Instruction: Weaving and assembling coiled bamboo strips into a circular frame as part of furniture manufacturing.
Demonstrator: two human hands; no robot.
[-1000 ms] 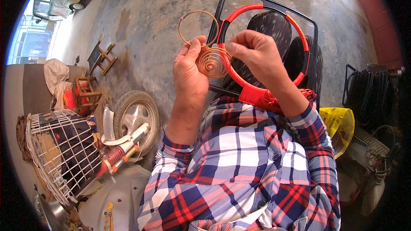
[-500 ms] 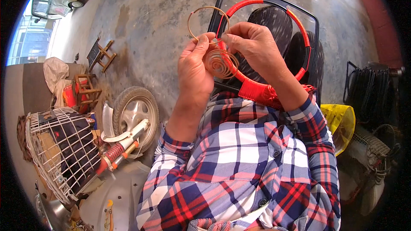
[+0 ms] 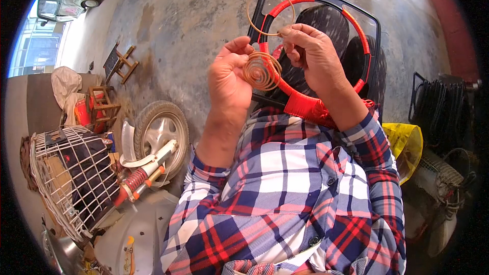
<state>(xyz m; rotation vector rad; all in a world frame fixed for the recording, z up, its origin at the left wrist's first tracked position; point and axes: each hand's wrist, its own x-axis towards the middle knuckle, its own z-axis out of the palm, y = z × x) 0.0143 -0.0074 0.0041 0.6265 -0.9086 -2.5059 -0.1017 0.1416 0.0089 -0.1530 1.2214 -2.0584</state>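
My left hand point(image 3: 229, 74) is closed on a flat spiral coil point(image 3: 262, 71) of thin, tan, wire-like strand, pinched at its upper left edge. To its right, my right hand point(image 3: 315, 56) pinches the bottom of a single larger ring point(image 3: 248, 11) of similar thin tan strand. The ring stands up above the fingertips, apart from the coil. Behind both hands, over my lap, lies a black rectangular frame point(image 3: 376, 33) with a hoop wrapped in red cord point(image 3: 355, 28). A bunch of red cord point(image 3: 310, 112) gathers at the hoop's near side, partly behind my right forearm.
A tipped-looking wheel point(image 3: 163, 127) and a white wire basket point(image 3: 74, 181) stand at the left. Farther back are a small wooden stool point(image 3: 120, 64) and another wooden stand point(image 3: 104, 106). At the right sit a yellow plastic bag point(image 3: 405, 147) and several stacked black frames point(image 3: 440, 109).
My right hand has moved slightly right, away from the left, carrying the ring up and to the right. My left hand keeps the coil and no longer touches the ring.
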